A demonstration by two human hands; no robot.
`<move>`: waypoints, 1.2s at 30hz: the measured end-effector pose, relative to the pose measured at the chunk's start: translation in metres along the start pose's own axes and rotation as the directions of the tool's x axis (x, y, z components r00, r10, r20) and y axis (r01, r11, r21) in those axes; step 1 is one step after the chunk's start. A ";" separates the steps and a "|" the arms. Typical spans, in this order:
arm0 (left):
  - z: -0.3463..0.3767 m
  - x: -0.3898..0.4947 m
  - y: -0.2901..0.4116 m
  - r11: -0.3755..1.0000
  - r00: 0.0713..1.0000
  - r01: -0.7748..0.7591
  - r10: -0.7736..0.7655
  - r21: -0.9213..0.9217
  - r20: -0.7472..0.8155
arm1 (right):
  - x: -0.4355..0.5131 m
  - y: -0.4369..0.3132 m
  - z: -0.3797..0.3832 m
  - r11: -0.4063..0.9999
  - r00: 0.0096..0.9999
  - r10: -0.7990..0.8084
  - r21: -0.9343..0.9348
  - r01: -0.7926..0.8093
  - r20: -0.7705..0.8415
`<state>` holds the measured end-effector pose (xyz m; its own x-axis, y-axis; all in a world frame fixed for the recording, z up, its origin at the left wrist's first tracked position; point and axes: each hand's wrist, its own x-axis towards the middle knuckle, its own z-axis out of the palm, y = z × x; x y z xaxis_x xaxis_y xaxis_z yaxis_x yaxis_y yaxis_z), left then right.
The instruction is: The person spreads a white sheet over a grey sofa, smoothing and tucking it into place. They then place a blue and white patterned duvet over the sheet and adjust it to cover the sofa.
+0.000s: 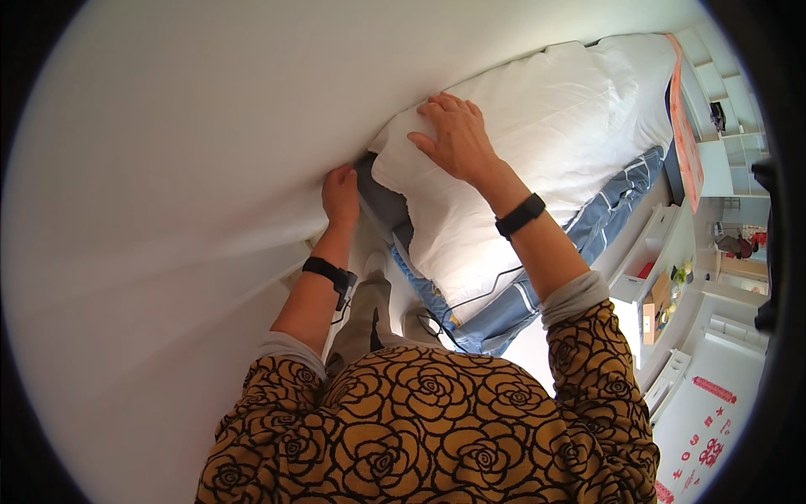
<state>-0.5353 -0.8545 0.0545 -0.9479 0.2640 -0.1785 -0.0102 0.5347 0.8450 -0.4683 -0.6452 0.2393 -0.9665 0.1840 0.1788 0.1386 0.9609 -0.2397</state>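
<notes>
A white cloth [535,107] with creases and a wavy edge lies over a bed that stands against the wall. My right hand [454,133] is spread palm down on this cloth near its wall side, with the fingers apart. At the bed's near corner, between the dark grey mattress side [384,195] and the wall, is my left hand [341,192]; its fingers are curled, and what they may hold is hidden. Blue bedding with white stripes [614,198] is bunched along the bed's right side. A black cable [488,291] runs over the cloth's lower part.
A pale wall [189,126] rises close on the left. Right of the bed stand a white cabinet with an open drawer [648,246] and a cardboard box [658,302]. White shelves [730,94] are beyond the bed's far end. A person [737,246] is in the distance.
</notes>
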 end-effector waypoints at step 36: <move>-0.017 -0.002 0.081 0.627 0.837 0.484 -0.129 -0.611 0.531 | -0.024 0.014 0.002 0.935 0.987 -0.123 0.321 0.152 -0.108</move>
<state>-0.5393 -0.8256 0.1319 -0.6233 0.5784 -0.5262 -0.6594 -0.0272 0.7513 -0.4433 -0.6370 0.2293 -0.9472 0.0859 0.3089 -0.0863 0.8596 -0.5037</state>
